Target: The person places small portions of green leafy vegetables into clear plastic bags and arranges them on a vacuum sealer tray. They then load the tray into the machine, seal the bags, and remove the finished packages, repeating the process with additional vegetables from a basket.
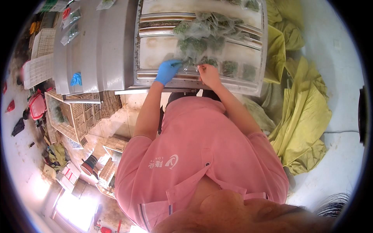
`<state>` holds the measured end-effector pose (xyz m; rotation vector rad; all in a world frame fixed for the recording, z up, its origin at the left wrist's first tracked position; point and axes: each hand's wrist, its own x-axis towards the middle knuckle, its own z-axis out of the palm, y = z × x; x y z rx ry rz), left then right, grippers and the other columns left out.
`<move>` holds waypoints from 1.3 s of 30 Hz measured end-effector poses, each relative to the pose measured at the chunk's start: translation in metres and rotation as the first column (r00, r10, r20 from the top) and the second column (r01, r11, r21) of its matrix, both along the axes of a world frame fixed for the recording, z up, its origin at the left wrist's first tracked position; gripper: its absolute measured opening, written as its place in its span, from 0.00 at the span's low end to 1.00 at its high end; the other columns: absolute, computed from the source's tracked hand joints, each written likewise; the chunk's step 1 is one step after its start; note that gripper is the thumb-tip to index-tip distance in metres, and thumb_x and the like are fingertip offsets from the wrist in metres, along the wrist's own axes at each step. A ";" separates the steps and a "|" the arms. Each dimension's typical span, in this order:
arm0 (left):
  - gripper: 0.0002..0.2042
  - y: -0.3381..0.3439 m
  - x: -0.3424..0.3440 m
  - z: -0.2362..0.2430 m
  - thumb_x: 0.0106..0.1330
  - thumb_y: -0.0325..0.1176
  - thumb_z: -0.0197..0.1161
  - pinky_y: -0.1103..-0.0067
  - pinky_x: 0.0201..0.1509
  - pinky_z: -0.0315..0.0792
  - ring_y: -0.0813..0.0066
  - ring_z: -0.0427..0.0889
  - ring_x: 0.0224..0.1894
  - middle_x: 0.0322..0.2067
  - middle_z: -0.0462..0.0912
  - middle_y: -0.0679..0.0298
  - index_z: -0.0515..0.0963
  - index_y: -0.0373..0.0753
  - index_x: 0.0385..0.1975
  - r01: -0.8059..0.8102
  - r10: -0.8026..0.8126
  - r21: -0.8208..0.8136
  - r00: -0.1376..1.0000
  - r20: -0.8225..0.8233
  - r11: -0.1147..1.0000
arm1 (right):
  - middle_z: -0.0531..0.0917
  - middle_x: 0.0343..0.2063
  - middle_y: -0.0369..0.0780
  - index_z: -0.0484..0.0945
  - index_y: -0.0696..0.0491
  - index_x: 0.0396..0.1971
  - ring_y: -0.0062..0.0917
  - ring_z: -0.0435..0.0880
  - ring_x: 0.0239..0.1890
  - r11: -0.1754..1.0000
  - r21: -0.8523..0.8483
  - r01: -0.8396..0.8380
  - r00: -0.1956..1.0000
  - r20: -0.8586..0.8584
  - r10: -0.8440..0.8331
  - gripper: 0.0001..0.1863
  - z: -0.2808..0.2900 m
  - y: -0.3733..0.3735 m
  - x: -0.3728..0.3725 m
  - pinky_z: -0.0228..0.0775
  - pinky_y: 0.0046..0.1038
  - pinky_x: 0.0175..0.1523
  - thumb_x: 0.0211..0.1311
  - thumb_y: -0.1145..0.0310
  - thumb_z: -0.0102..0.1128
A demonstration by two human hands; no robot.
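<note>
My left hand (168, 72), in a blue glove, is closed with its fingertips pinched around a small bit of green sprigs. My bare right hand (210, 75) pinches the near edge of a clear plastic bag (190, 68) between thumb and fingers. The bag lies between both hands, over the near part of a pale metal-framed tray (155, 50). Just beyond my hands is a heap of clear bags of green leafy stuff (194, 44). Flat filled bags (230, 69) lie right of my right hand. What is inside the held bag is hard to make out.
A steel worktop (105, 46) adjoins the tray on the left, with a crumpled blue glove (76, 79) and small clear packets (70, 34) on it. Woven plastic crates (64, 116) stand below at left. Yellow sacks (299, 120) bunch along the right side by a pale wall.
</note>
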<state>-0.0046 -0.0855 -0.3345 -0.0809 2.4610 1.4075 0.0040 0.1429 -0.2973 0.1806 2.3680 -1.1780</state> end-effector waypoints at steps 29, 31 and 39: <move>0.06 -0.001 0.004 -0.005 0.62 0.39 0.63 0.67 0.36 0.75 0.60 0.81 0.32 0.28 0.81 0.61 0.84 0.50 0.35 0.008 -0.239 -0.488 0.878 -0.415 0.873 | 0.85 0.33 0.47 0.85 0.50 0.34 0.44 0.84 0.39 0.966 0.131 -0.224 0.968 -0.084 0.236 0.11 -0.014 0.008 -0.020 0.76 0.41 0.45 0.58 0.60 0.61; 0.06 -0.001 0.004 -0.004 0.62 0.39 0.62 0.67 0.35 0.75 0.60 0.80 0.31 0.27 0.80 0.62 0.83 0.51 0.35 0.023 -0.288 -0.541 0.865 -0.411 0.841 | 0.85 0.33 0.47 0.86 0.51 0.32 0.44 0.84 0.39 0.964 0.091 -0.251 0.966 -0.046 0.256 0.11 -0.021 0.007 -0.023 0.76 0.41 0.45 0.56 0.61 0.61; 0.06 -0.003 -0.001 0.007 0.61 0.38 0.62 0.66 0.36 0.75 0.60 0.81 0.32 0.27 0.80 0.61 0.83 0.53 0.37 0.104 -0.393 -0.659 0.867 -0.308 0.745 | 0.84 0.27 0.45 0.84 0.51 0.28 0.42 0.84 0.32 0.790 0.481 -0.381 0.845 -0.166 0.508 0.10 -0.015 -0.005 -0.024 0.74 0.42 0.38 0.52 0.60 0.65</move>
